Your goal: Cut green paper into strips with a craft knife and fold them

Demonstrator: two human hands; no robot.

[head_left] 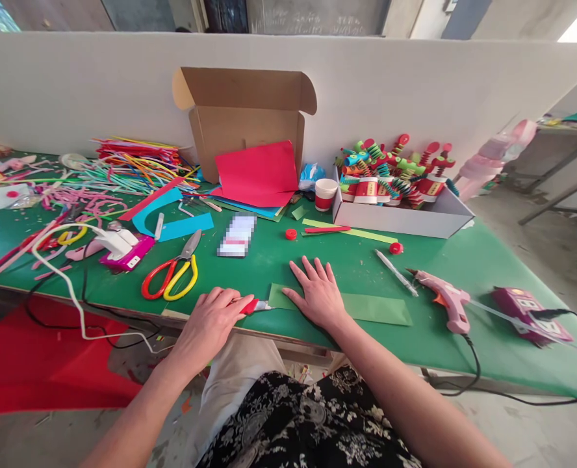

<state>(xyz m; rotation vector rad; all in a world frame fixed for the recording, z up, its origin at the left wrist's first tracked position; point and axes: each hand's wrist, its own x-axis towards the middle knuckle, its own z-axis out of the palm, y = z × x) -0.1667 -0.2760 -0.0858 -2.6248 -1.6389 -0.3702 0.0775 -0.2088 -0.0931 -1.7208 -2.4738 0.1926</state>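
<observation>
A green paper strip (377, 308) lies along the front part of the green table. My right hand (318, 292) rests flat on the strip with its fingers spread. My left hand (215, 318) is closed around a red utility knife (252, 306), whose tip points right and touches the area at the strip's left end. Scissors with one red and one yellow handle (180, 274) lie beyond my left hand, beside a phone (238, 234). A small red round piece (291, 234) sits on the table beyond my right hand.
A pink glue gun (447, 296) and purple power socket (527, 313) are on the right. Another socket (127, 252) with cables sits left. Behind stand an open cardboard box (247, 91), a paper cup (325, 195) and a white box (396, 220) of colourful figures. Pipe cleaners (140, 162) lie back left.
</observation>
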